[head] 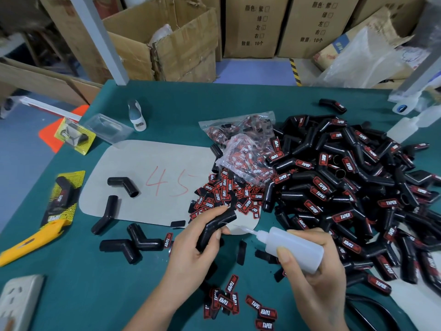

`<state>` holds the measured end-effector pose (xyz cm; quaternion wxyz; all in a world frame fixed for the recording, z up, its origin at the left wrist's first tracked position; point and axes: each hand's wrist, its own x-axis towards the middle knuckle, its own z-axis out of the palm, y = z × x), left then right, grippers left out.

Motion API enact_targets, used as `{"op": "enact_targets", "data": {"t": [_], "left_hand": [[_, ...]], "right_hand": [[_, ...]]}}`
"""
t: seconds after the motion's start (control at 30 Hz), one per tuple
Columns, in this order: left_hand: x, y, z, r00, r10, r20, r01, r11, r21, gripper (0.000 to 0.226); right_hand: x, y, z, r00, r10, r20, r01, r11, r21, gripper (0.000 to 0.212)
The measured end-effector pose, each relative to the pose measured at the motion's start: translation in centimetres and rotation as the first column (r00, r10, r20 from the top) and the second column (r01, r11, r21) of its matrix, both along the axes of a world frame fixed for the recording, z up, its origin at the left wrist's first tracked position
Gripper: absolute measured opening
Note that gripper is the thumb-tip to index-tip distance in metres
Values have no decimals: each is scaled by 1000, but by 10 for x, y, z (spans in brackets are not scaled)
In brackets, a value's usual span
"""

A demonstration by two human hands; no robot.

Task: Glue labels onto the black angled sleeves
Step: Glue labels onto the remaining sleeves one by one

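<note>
My left hand (191, 244) grips a black angled sleeve (216, 226) just above the green table. My right hand (317, 266) holds a translucent glue bottle (293, 249), its thin nozzle pointing left toward the sleeve's upper end. Loose red-and-black labels (224, 194) lie heaped behind the held sleeve, and more labels (238, 304) lie between my wrists. A big pile of labelled sleeves (346, 187) fills the right side. Several unlabelled sleeves (124, 247) lie at the left.
A grey sheet marked 45 (152, 177) lies mid-table. Plastic bags of labels (243, 144) sit behind the heap. A yellow utility knife (31, 242) and a power strip (16, 304) lie at the left edge. Spare bottles (405, 123) stand far right. Cardboard boxes (167, 41) stand behind the table.
</note>
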<state>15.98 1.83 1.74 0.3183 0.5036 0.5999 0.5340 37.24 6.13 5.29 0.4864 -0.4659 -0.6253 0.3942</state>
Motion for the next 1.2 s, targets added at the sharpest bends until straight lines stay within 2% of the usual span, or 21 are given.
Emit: {"op": "enact_targets", "data": {"t": [1.2], "left_hand": [[-1,-1,1,1000,16,-23,-15,1000,13,45]], "right_hand": [[-1,-1,-1,1000,-10,20,9,1000,13,27]]}}
